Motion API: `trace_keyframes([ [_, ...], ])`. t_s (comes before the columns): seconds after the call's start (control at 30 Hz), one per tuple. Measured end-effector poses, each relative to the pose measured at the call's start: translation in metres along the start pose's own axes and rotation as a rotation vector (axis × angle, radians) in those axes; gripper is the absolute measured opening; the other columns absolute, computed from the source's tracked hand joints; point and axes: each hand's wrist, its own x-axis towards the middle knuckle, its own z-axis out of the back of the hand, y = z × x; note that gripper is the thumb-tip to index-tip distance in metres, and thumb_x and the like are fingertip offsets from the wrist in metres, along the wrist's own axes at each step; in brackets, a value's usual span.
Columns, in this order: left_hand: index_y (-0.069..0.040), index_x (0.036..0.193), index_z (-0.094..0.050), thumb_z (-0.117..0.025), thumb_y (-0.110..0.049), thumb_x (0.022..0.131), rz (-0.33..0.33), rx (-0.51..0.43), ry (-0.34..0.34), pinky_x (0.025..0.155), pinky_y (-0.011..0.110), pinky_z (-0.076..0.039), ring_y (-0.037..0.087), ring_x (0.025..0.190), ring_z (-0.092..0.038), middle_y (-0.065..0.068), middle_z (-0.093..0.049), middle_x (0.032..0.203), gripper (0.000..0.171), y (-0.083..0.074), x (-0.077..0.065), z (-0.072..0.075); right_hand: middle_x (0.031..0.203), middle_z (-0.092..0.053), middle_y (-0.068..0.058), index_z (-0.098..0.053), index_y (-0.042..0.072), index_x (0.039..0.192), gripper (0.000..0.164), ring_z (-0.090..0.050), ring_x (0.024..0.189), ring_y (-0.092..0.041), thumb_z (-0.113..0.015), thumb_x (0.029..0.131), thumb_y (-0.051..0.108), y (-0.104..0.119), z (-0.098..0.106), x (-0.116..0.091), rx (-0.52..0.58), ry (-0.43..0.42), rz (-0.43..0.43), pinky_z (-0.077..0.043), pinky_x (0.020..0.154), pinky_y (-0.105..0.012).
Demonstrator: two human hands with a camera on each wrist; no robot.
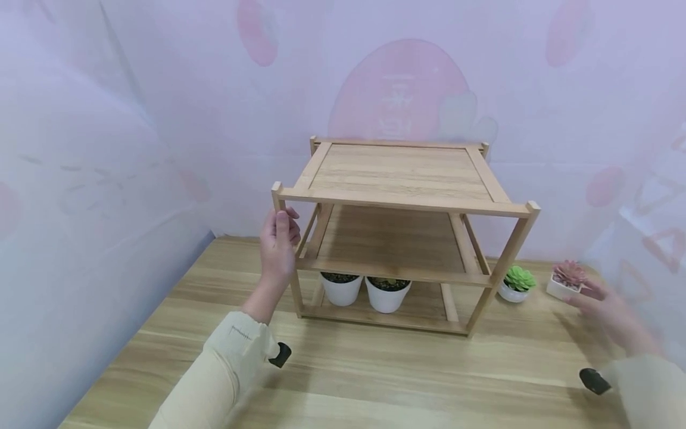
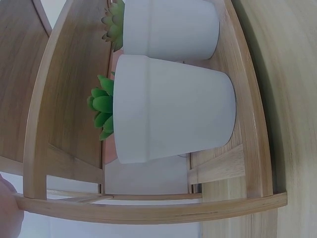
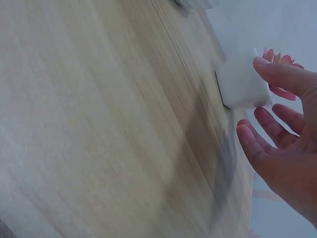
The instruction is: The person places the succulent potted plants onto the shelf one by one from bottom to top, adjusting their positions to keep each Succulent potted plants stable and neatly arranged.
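Pink-printed backdrop (image 1: pixel 214 119) behind wood-grain table (image 1: pixel 375 375); left hand (image 1: pixel 280 238) grips rack (image 1: pixel 402 173).

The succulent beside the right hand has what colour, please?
The succulent is dusty pink, clearest in the head view.

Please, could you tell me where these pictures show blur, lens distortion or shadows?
Head view: the right hand and its sleeve look smeared, probably by motion, while the left hand is clearer; left wrist view: the wooden rack has bars that look bowed, likely lens distortion; right wrist view: soft-edged shadows fall across the table.
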Motion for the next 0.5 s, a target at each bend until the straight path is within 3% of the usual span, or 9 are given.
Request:
trace_keyframes([
  [0.07,-0.001,0.101,-0.052,-0.037,-0.052,0.109,0.003,-0.007,-0.003,0.058,0.02,-0.031,0.008,0.062,-0.032,0.0,-0.034,0.071,0.054,0.0002,-0.0006,0.0002,0.109,-0.048,0.033,-0.05,0.051,0.121,0.05,-0.052,0.093,0.015,-0.062,0.102,0.006,-0.0034,-0.0018,0.0021,0.037,-0.011,0.024,-0.053,0.075,-0.019],
  [0.17,0.001,0.101,-0.051,-0.038,-0.055,0.108,0.001,-0.014,-0.001,0.059,0.02,-0.031,0.008,0.062,-0.032,0.0,-0.034,0.071,0.058,0.0003,-0.0007,0.0,0.106,-0.05,0.036,-0.051,0.051,0.119,0.053,-0.051,0.092,0.015,-0.064,0.1,0.002,-0.007,-0.0042,0.0059,0.049,-0.039,0.038,-0.052,0.072,-0.019],
  [0.27,0.001,0.101,-0.051,-0.038,-0.059,0.106,-0.001,-0.019,0.005,0.059,0.02,-0.031,0.008,0.062,-0.032,0.0,-0.034,0.071,0.061,-0.0004,-0.0002,-0.0004,0.107,-0.051,0.037,-0.052,0.049,0.124,0.056,-0.052,0.091,0.013,-0.066,0.099,0.001,-0.0089,-0.0047,0.0098,0.017,-0.066,0.05,-0.053,0.069,-0.02],
  [0.33,0.0,0.1,-0.051,-0.039,-0.06,0.105,-0.004,-0.024,0.006,0.058,0.02,-0.03,0.008,0.062,-0.032,0.0,-0.034,0.07,0.061,-0.0007,0.0005,-0.0014,0.116,-0.049,0.036,-0.053,0.044,0.136,0.056,-0.051,0.092,0.013,-0.068,0.099,0.004,-0.0091,-0.0048,0.0105,-0.032,-0.075,0.053,-0.052,0.069,-0.021],
  [0.43,-0.005,0.099,-0.052,-0.04,-0.06,0.105,-0.009,-0.033,0.006,0.057,0.019,-0.03,0.008,0.061,-0.032,-0.001,-0.034,0.069,0.057,-0.0009,0.0019,-0.0033,0.116,-0.046,0.037,-0.053,0.041,0.137,0.052,-0.052,0.09,0.012,-0.071,0.099,0.011,-0.01,-0.0048,0.0096,-0.084,-0.087,0.043,-0.053,0.07,-0.021],
  [0.5,-0.008,0.099,-0.053,-0.041,-0.061,0.104,-0.011,-0.036,0.007,0.057,0.019,-0.03,0.007,0.061,-0.032,-0.001,-0.034,0.069,0.055,-0.0006,0.0023,-0.004,0.133,-0.048,0.031,-0.05,0.038,0.146,0.056,-0.051,0.101,0.012,-0.07,0.1,0.015,-0.0112,-0.0054,0.0097,-0.123,-0.086,0.049,-0.052,0.072,-0.018],
])
